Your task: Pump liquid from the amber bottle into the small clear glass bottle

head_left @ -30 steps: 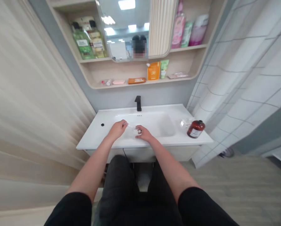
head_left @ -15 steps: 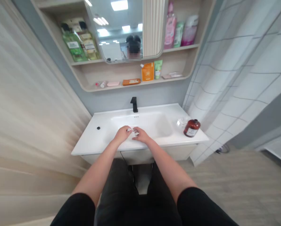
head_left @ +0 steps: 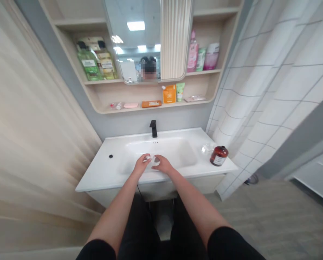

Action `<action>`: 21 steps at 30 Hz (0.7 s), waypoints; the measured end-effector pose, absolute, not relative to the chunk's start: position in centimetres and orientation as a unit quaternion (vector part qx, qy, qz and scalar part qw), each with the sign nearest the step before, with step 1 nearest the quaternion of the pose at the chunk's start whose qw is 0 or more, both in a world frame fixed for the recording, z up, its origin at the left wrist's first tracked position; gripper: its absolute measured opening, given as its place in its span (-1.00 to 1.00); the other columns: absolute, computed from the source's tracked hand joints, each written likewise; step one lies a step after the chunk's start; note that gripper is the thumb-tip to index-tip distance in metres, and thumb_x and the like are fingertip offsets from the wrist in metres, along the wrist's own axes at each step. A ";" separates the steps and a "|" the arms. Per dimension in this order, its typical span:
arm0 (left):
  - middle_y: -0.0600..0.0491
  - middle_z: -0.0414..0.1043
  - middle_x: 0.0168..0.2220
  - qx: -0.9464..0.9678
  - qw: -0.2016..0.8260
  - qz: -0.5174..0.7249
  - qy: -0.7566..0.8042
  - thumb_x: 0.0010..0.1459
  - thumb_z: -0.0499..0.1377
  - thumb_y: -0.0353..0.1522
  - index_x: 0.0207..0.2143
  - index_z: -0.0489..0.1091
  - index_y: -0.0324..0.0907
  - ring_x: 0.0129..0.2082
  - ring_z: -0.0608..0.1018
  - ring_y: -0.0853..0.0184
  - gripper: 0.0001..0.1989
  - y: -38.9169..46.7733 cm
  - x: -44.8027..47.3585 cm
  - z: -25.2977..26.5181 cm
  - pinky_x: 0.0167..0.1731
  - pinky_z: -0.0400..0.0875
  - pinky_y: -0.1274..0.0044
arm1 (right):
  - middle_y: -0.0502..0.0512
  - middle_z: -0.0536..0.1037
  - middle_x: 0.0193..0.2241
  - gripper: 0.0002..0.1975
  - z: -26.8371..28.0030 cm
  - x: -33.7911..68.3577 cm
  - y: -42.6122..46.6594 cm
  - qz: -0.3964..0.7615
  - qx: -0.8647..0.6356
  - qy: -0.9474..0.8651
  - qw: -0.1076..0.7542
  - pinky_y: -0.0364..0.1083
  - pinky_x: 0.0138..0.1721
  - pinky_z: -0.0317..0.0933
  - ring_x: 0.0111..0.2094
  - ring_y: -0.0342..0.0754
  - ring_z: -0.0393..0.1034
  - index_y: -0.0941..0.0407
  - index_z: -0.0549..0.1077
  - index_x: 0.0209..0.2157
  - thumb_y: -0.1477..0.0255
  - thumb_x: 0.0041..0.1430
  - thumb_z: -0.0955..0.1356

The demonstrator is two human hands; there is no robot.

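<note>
Both of my hands meet over the front part of the white sink (head_left: 181, 153). My right hand (head_left: 163, 164) is curled around a small clear container (head_left: 155, 161), whose exact kind I cannot make out. Close beside it, my left hand (head_left: 141, 164) pinches a small white piece (head_left: 147, 157) that looks like a cap. Little space shows between the two pieces, and whether they touch is unclear. Behind the hands stands the black faucet (head_left: 153, 129).
A brown bottle (head_left: 219, 156) and a crumpled clear item (head_left: 207, 148) stand on the counter's right. Above hangs a mirrored cabinet (head_left: 147, 108) with bottles, an orange pouch (head_left: 169, 94) and a green tube (head_left: 180, 92). Curtains (head_left: 242, 108) flank the counter.
The view has tilted upward, so the counter and shelves sit lower in the picture. My fingers have shifted slightly, and the clear container shows more plainly in my right hand.
</note>
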State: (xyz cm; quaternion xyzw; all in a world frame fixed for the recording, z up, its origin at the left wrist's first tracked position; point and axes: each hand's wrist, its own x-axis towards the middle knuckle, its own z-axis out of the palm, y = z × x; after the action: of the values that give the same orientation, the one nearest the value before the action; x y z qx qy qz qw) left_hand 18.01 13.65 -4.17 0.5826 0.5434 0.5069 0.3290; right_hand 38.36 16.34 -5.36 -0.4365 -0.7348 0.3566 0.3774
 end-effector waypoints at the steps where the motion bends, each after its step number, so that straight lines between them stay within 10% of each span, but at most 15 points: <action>1: -0.08 0.70 0.04 0.581 0.324 0.504 0.550 0.22 0.38 -0.19 0.04 0.63 -0.07 0.07 0.70 0.06 -0.64 13.6 18.0 -4.2 0.23 0.53 0.14 | 0.14 0.67 -0.06 -0.20 -5.3 38.4 16.3 0.359 -0.435 -0.735 0.376 0.13 0.09 0.44 -0.09 0.12 0.57 0.03 0.58 0.15 0.36 -0.19 0.73; 21: -0.11 0.72 0.10 0.571 0.303 0.491 0.584 0.26 0.32 -0.28 0.15 0.65 -0.08 0.10 0.72 0.00 -0.59 13.2 18.2 -4.9 0.29 0.53 0.05 | 0.15 0.68 -0.05 -0.20 -5.6 38.6 16.6 0.342 -0.449 -0.739 0.367 0.15 0.14 0.44 -0.08 0.13 0.61 0.05 0.58 0.17 0.38 -0.17 0.72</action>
State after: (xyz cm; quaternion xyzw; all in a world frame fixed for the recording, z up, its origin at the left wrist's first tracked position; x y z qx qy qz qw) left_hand 18.19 13.21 -4.88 0.5712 0.5841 0.4906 0.3031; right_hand 38.59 16.65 -5.60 -0.4493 -0.7392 0.3417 0.3672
